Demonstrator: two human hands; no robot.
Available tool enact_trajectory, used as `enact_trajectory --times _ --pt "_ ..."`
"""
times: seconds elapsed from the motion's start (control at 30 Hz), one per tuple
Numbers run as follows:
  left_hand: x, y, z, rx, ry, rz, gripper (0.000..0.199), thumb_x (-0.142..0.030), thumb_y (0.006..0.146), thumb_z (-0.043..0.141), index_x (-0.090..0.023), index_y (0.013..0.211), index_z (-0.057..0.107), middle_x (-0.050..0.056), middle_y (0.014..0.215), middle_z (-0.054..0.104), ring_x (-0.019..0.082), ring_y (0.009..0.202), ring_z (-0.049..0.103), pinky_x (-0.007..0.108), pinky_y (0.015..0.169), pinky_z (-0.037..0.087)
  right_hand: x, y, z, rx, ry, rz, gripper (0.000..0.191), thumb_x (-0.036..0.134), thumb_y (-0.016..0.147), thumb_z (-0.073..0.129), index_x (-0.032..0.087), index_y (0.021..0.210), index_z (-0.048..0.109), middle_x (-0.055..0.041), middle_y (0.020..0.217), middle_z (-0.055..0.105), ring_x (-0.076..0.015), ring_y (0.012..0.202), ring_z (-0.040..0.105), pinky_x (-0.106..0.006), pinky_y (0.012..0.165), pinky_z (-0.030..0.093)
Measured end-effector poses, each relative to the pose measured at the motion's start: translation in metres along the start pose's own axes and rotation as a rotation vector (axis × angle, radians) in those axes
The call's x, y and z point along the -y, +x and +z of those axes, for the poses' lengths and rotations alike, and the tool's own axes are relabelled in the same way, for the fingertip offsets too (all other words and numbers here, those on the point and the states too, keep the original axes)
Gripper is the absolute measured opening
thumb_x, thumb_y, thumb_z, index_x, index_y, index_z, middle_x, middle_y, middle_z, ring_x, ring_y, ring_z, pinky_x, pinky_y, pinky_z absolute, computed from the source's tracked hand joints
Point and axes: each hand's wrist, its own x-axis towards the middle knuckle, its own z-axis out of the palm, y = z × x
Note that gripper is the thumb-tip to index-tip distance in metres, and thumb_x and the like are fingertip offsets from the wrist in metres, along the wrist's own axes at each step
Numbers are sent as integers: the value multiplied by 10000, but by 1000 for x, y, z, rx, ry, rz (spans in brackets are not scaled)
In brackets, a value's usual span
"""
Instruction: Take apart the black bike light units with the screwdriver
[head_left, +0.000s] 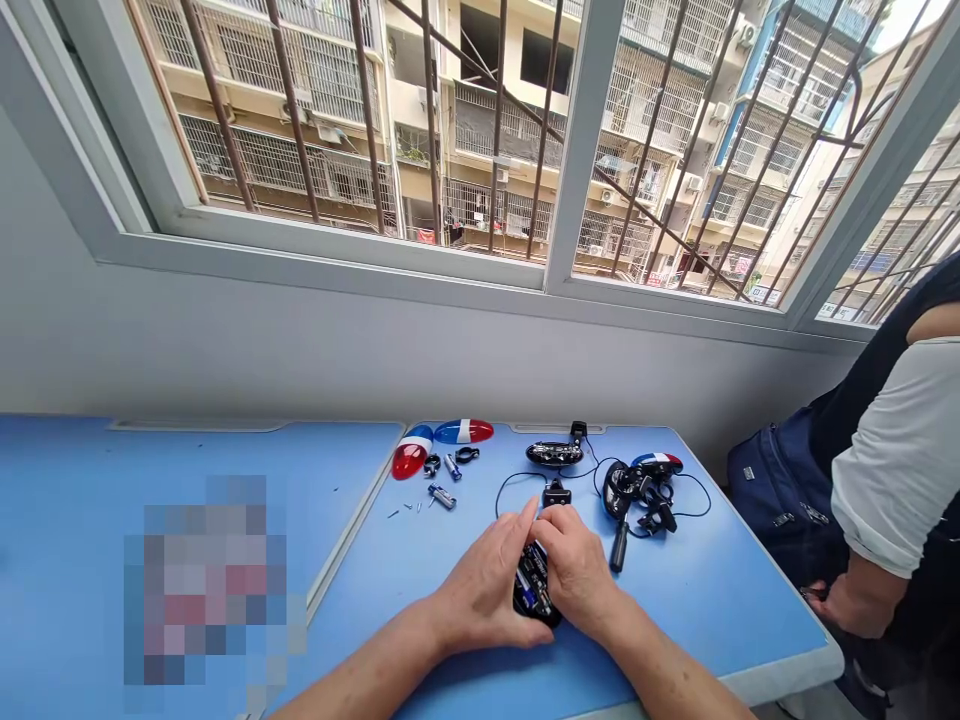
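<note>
A black oval housing (534, 585) with its inside facing up lies between my hands near the table's front; batteries show inside it. My left hand (491, 580) is wrapped round its left side, thumb along the lower edge. Against the upper right part of the housing, my right hand (574, 562) has its fingers bent and pressed together; what its fingertips touch is hidden. Just above my hands sits a small black part (556, 494) with a cable. Loose batteries (442, 497) and small screws (409, 507) lie to the left.
Red, white and blue covers (412, 452) lie at the back of the blue table (720, 590). Another black housing (555, 454), cabled black parts (656, 515) and a screwdriver (619, 548) are farther right. A person's arm (877, 500) and a navy bag (780, 480) are beyond the right edge.
</note>
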Motion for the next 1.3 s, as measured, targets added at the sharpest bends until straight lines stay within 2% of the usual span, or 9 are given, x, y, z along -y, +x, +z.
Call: enact_trajectory --times 0.2,0.47,0.63,1.03,1.3 --pt "-3 -1 0 -4 57 -41 1278 -286 527 800 -282 1491 -40 60 1122 511 293 958 538 453 833 487 0 1 -2 50 0 5 291 52 770 485 236 966 598 -27 849 557 -174 750 475 -240 567 347" --pt "-6 0 0 7 64 -95 1338 -293 492 833 -257 1496 -50 56 1087 509 292 938 545 454 818 495 1 5 -6 118 -24 36 302 11 747 475 234 934 558 -6 819 531 -165 742 489 -231 538 290" --pt "-9 3 -1 0 52 -81 1365 -275 480 832 -264 1494 -83 60 1101 518 297 934 546 454 794 505 2 6 -7 108 -45 21 280 18 740 464 229 913 529 -14 823 523 -173 741 472 -238 535 294" --pt "-6 1 0 17 37 -94 1368 -271 478 832 -234 1513 -63 101 1192 543 320 990 552 480 862 495 -2 4 -1 59 -17 -38 247 31 753 467 223 901 517 -28 858 533 -179 754 474 -245 552 325" --pt "-3 3 2 15 -2 -84 1401 -265 446 833 -222 1516 -70 110 1180 556 357 1013 560 529 888 497 -1 5 -1 29 22 -34 233 30 761 413 226 855 497 -20 797 499 -177 724 459 -247 543 312"
